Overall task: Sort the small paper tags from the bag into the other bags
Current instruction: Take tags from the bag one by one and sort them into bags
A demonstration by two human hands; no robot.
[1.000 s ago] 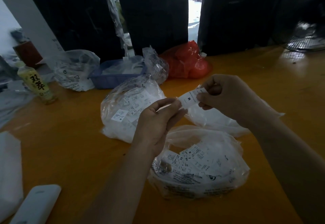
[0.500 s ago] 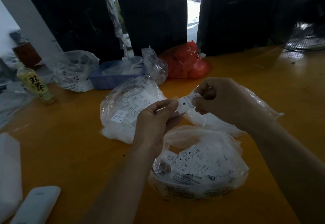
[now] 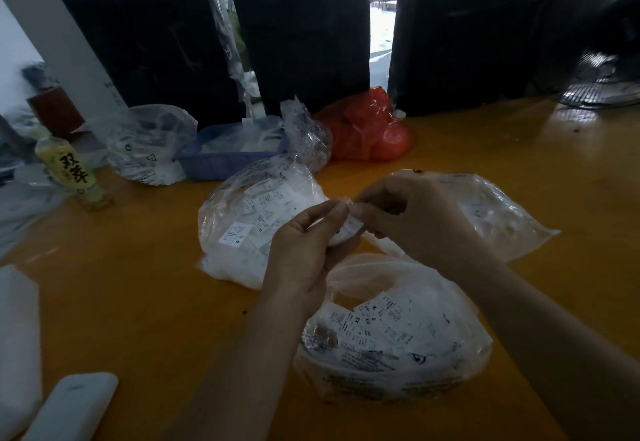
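Both hands meet above the table's middle. My left hand (image 3: 304, 246) and my right hand (image 3: 412, 215) pinch one small white paper tag (image 3: 349, 227) between their fingertips; the tag is bent and mostly covered by the fingers. Below them lies an open clear bag (image 3: 398, 336) with several printed size tags inside. A fuller clear bag of tags (image 3: 256, 222) sits left of the hands. Behind my right hand lies a third clear bag (image 3: 502, 218), flatter, its contents unclear.
On the orange table (image 3: 138, 284) stand a yellow drink bottle (image 3: 72, 173) at the left, a blue tray (image 3: 221, 160), another clear bag (image 3: 152, 146) and a red bag (image 3: 367, 128) at the back. A white object (image 3: 72, 406) lies near the bottom left. Black boxes and a fan (image 3: 602, 90) line the rear.
The hands have come closer together. The tag, held flat and stretched between them a second ago, is now bent and bunched between the fingertips.
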